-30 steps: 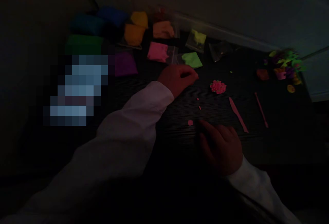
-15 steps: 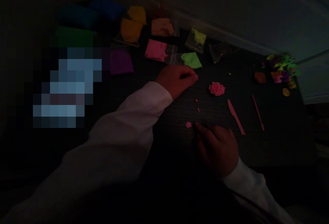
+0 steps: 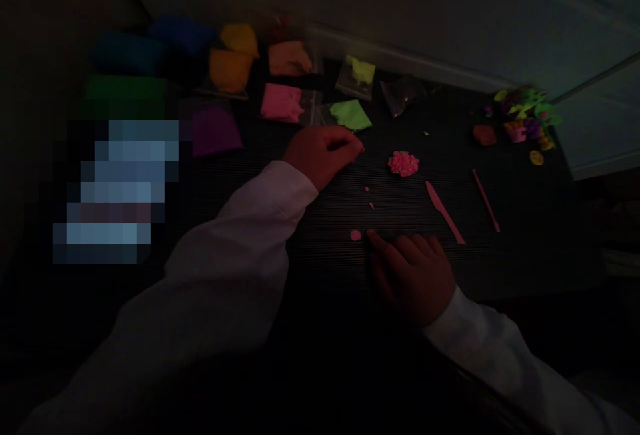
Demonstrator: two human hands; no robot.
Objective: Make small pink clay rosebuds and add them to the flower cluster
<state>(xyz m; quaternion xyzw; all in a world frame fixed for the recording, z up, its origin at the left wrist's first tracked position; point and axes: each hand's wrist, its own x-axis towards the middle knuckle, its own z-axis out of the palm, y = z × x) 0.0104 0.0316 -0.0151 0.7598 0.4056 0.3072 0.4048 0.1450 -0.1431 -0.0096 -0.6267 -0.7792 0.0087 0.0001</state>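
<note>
My left hand (image 3: 324, 155) rests near the bag of light green clay (image 3: 352, 114), its thumb and index fingertips brought together. Whatever may be between those tips is too small and dark to make out. Lower right, my right hand (image 3: 415, 272) points its index finger at the tabletop, tip just right of a flat pink clay disc (image 3: 355, 235). Its other fingers are loosely bent, and the thumb is mostly hidden. Between the hands lie a tiny pink ball (image 3: 367, 188) and a small pink sliver (image 3: 371, 206). A pink clay flower with green edging (image 3: 403, 163) sits to the right.
A pink modelling knife (image 3: 444, 212) and a thin pink stick tool (image 3: 485, 200) lie right. Bags of coloured clay, including pink (image 3: 281, 102) and purple (image 3: 216, 130), line the back left. A colourful clay cluster (image 3: 530, 118) and a brownish lump (image 3: 484, 134) stand far right.
The whole view has shifted, so things appear further left. Both hands keep nearly the same pose and place relative to the clay pieces.
</note>
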